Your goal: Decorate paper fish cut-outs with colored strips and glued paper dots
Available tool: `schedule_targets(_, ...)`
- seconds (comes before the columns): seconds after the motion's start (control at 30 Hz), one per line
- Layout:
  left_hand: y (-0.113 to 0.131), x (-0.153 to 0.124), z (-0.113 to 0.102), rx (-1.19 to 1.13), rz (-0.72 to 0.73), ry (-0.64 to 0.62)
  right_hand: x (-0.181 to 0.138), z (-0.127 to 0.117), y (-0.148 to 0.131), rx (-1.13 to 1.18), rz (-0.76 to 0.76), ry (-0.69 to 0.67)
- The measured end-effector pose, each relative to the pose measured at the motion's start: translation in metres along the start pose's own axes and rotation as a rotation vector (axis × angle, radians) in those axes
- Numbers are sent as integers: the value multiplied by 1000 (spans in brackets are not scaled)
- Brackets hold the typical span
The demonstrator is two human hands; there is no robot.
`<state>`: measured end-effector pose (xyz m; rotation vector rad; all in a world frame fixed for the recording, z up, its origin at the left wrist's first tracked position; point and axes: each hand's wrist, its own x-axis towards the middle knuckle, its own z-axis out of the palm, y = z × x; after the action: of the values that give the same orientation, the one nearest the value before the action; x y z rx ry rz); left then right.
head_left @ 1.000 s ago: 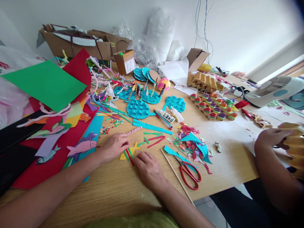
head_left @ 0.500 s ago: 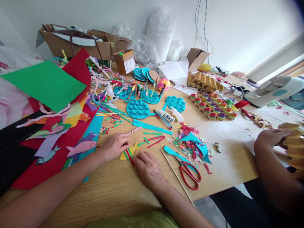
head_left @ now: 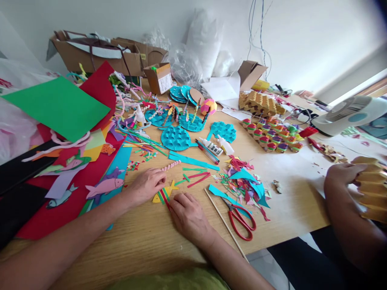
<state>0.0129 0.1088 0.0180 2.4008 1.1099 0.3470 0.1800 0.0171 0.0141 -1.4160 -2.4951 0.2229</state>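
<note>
A yellow paper fish (head_left: 156,198) lies on the table between my hands, with green strips and a red paper strip (head_left: 165,196) laid slantwise across its body. My left hand (head_left: 148,184) is closed, its fingertips at the strips' upper end. My right hand (head_left: 189,213) has its fingers curled and pressed at the red strip's lower end, beside the fish's tail side. A pink twisted strip (head_left: 171,165) lies just beyond my left hand. More thin red paper strips (head_left: 198,180) rest on the table past my right hand.
Red-handled scissors (head_left: 242,223) and a thin wooden stick (head_left: 225,224) lie to the right. Behind are paper scraps (head_left: 242,181), glue bottles (head_left: 225,145) and blue egg-carton pieces (head_left: 175,138). Colored paper sheets (head_left: 60,104) cover the left. At right, another person's hand (head_left: 341,175) holds a yellow egg carton (head_left: 370,189).
My hands stay almost where they were, with only a slight shift of the fingers at the strips. At right, the other person's egg carton has moved a little left and tilted.
</note>
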Motion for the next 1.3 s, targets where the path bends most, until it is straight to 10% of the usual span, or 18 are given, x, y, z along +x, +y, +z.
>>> schedule_targets(0.7, 5, 11, -13, 91, -25, -139, -14, -27, -3, 287, 144, -109)
schedule_targets(0.93, 11, -7, -28, 47, -25, 16, -7, -43, 15, 412, 223, -4)
schedule_targets(1.3, 54, -67, 21, 374, 314, 20, 39, -40, 21, 426, 157, -144)
